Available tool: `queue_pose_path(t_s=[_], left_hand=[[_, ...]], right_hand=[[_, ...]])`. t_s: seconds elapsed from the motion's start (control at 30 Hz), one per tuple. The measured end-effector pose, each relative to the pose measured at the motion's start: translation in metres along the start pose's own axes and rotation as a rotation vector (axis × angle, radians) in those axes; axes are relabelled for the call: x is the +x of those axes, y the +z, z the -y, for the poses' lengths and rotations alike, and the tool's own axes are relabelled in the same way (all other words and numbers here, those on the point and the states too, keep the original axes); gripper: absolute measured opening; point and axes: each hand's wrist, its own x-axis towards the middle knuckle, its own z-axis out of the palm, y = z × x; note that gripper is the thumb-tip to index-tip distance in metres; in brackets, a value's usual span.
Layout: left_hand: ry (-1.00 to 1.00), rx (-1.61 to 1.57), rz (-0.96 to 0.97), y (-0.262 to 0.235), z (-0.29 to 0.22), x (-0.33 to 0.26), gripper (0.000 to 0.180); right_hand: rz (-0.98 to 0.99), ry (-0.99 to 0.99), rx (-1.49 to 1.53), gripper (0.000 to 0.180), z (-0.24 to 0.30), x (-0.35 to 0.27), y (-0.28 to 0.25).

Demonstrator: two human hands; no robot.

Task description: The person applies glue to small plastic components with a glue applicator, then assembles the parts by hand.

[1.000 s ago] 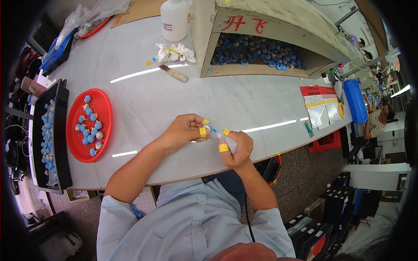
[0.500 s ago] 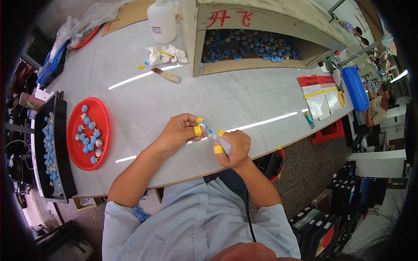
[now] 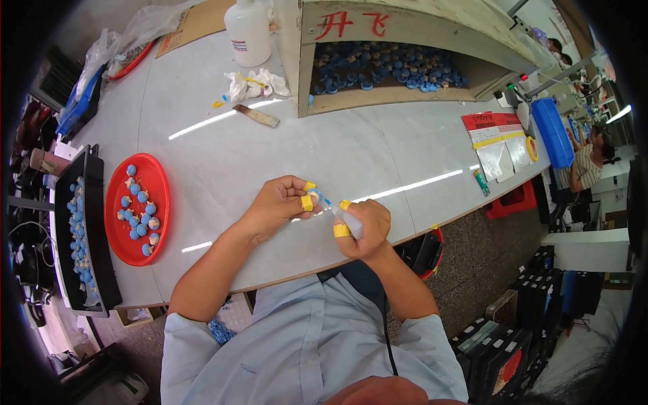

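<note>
I see my left hand (image 3: 280, 202) pinching a small blue piece (image 3: 314, 196) over the table's (image 3: 378, 155) near edge, while my right hand (image 3: 361, 228) grips a small squeeze bottle (image 3: 351, 226), I think. One white bottle (image 3: 248, 30) stands beside the box (image 3: 405, 61) with two red characters; one red-topped sheet (image 3: 496, 135) lies right.

Pale worktable (image 3: 378, 155) w/ glare streaks; speckled grey floor (image 3: 472, 270).

Red tray (image 3: 159, 177), blue pieces (image 3: 136, 210), yellow-taped fingertips (image 3: 307, 202).

The bench (image 3: 378, 155) looks smooth, glossy and pale, the red tray (image 3: 156, 181) shiny plastic, the bottle (image 3: 248, 30) translucent white plastic, and the open box (image 3: 405, 17) raw matt wood.
</note>
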Motion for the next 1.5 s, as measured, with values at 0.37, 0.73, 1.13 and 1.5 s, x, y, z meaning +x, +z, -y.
queue_pose_path(t_s=[0.37,0.73,1.13,1.5], left_hand=[[0.005,0.013,0.009,-0.001,0.0,-0.003,0.025],[-0.058,-0.062,0.002,0.003,-0.004,0.003,0.027],[0.012,-0.205,-0.001,-0.016,0.006,0.006,0.03],[0.038,-0.324,0.023,-0.005,0.015,0.01,0.019]], right_hand=[[0.013,0.057,0.002,0.026,0.003,-0.001,0.001],[-0.243,0.747,0.343,0.031,-0.017,0.005,-0.06],[-0.359,0.866,-0.562,0.035,-0.179,-0.075,-0.213],[-0.691,0.636,-0.551,0.05,-0.139,-0.066,-0.166]])
